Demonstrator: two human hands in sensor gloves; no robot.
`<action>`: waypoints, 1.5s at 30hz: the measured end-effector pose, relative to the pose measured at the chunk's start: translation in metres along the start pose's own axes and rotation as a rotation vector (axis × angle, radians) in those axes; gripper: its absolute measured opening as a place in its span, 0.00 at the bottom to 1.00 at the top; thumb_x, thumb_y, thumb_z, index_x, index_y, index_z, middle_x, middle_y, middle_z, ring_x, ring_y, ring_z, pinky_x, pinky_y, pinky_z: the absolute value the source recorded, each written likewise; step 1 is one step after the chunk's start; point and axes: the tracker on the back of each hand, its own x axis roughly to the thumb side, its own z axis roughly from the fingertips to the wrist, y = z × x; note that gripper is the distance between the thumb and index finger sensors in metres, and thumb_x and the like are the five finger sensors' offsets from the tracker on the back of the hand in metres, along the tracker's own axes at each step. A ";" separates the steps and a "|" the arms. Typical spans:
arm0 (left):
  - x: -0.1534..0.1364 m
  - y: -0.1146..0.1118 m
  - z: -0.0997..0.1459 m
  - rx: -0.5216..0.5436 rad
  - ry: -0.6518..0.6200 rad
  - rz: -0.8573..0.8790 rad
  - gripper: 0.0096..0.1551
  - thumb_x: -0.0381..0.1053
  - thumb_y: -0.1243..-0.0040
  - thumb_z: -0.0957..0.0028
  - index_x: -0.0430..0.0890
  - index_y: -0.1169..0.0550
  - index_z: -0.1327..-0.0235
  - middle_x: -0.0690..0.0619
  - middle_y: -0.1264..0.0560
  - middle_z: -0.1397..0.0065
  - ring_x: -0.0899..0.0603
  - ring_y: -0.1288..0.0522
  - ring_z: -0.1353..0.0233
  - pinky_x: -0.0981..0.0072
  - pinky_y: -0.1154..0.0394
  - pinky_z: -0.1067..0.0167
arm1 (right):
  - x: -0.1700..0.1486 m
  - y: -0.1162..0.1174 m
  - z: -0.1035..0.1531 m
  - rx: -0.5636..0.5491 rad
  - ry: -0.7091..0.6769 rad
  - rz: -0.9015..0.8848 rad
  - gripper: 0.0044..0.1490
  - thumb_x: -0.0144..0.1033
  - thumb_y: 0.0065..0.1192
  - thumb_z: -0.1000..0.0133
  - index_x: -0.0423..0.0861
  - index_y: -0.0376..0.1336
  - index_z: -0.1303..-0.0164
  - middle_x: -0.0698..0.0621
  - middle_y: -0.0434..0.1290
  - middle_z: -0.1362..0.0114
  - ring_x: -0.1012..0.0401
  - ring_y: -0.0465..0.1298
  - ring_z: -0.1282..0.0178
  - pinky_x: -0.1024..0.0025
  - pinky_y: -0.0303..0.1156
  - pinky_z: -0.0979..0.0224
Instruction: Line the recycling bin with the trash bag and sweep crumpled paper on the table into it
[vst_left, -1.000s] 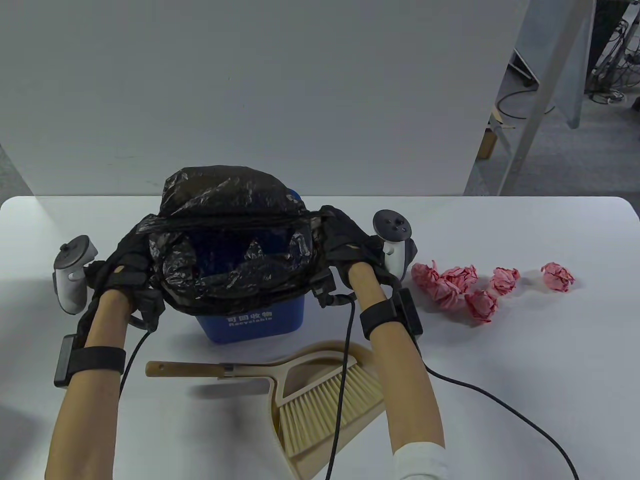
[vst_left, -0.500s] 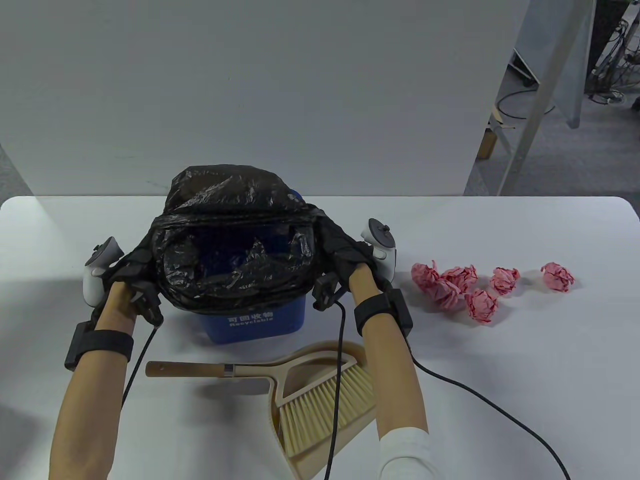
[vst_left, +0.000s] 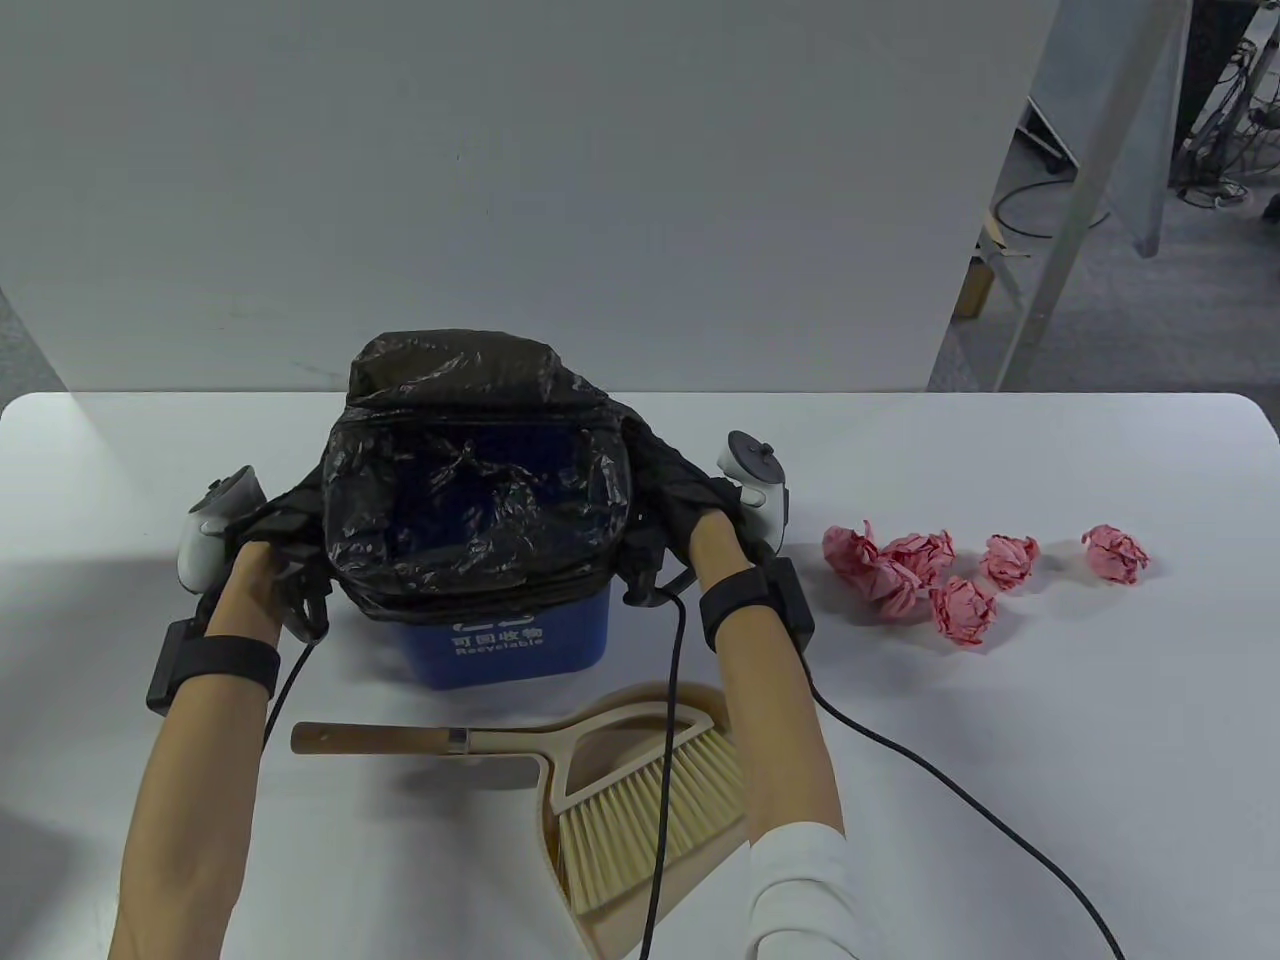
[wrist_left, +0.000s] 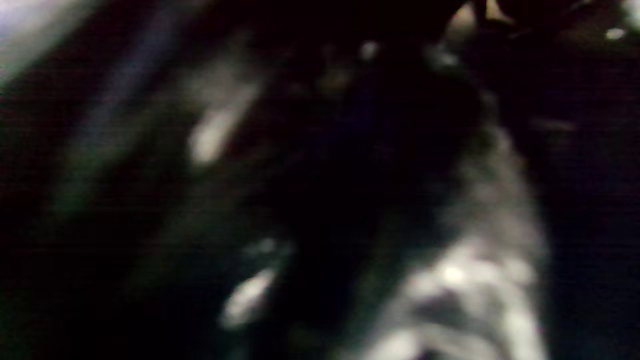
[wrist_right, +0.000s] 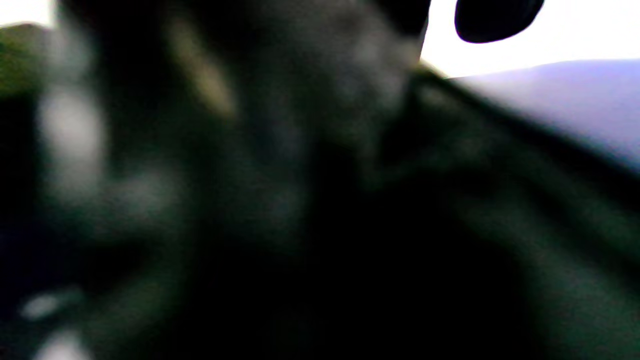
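Note:
The blue recycling bin (vst_left: 510, 640) stands mid-table with the black trash bag (vst_left: 450, 380) folded over its rim and hanging inside. My left hand (vst_left: 275, 540) grips the bag's edge at the bin's left side. At the right side my right hand (vst_left: 680, 500) grips the opposite edge. Several pink crumpled paper balls (vst_left: 930, 575) lie on the table to the right of the bin. Both wrist views are dark and blurred, filled by black plastic (wrist_left: 350, 175) (wrist_right: 300, 200).
A beige dustpan (vst_left: 600, 740) with a wooden-handled brush (vst_left: 650, 815) lying in it sits just in front of the bin, between my forearms. Glove cables trail across it. A white wall panel stands behind the table (vst_left: 1100, 750).
Both hands have drawn the bag's edge down over the bin's sides and moved closer to the bin. The bag's mouth now lies tighter around the rim.

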 end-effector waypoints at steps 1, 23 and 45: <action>0.000 0.000 -0.001 0.018 0.008 -0.003 0.44 0.76 0.61 0.34 0.56 0.45 0.08 0.44 0.52 0.05 0.25 0.56 0.11 0.22 0.42 0.27 | -0.001 0.000 0.000 0.002 0.004 -0.007 0.32 0.61 0.41 0.33 0.52 0.60 0.27 0.49 0.65 0.15 0.37 0.58 0.18 0.27 0.53 0.26; -0.008 0.026 0.050 0.340 0.014 -0.262 0.50 0.71 0.51 0.36 0.45 0.49 0.11 0.37 0.49 0.09 0.23 0.47 0.14 0.28 0.38 0.26 | -0.027 -0.019 0.040 -0.102 0.105 0.107 0.45 0.58 0.40 0.32 0.38 0.46 0.15 0.33 0.51 0.12 0.31 0.55 0.21 0.26 0.54 0.28; -0.039 -0.060 0.154 0.620 -0.109 -0.666 0.45 0.67 0.54 0.35 0.44 0.44 0.12 0.37 0.44 0.11 0.22 0.45 0.16 0.25 0.39 0.29 | -0.041 -0.014 0.186 -0.172 -0.115 0.295 0.46 0.58 0.39 0.33 0.38 0.44 0.14 0.33 0.45 0.10 0.28 0.49 0.20 0.25 0.51 0.28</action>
